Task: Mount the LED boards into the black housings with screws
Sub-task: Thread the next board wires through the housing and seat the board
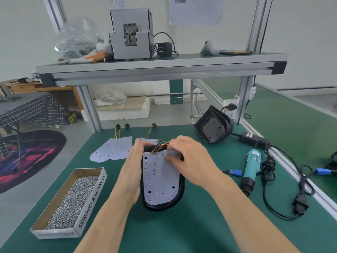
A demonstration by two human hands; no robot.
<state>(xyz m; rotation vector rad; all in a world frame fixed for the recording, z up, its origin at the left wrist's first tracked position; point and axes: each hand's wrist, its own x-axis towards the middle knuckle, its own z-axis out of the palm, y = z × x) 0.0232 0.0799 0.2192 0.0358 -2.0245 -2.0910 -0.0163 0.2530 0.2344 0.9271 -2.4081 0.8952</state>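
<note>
Currently the black housing (164, 207) is lying mid green counter (182, 230), with the LED board (160, 179) sitting in it face up. Left hand (134, 172) is gripping the housing's left edge, fingers curled round it. Right hand (189, 157) is pinching the board's top corner, thumb on its face. Judgement: the wires (158, 146) are bunching at the top edge, so tuck them under and line up the holes before seating. Screw box (73, 203) is sitting left, stacked housings (213, 128) and spare boards (113, 148) behind, screwdriver (252, 167) right; nothing is blocking either reach.
</note>
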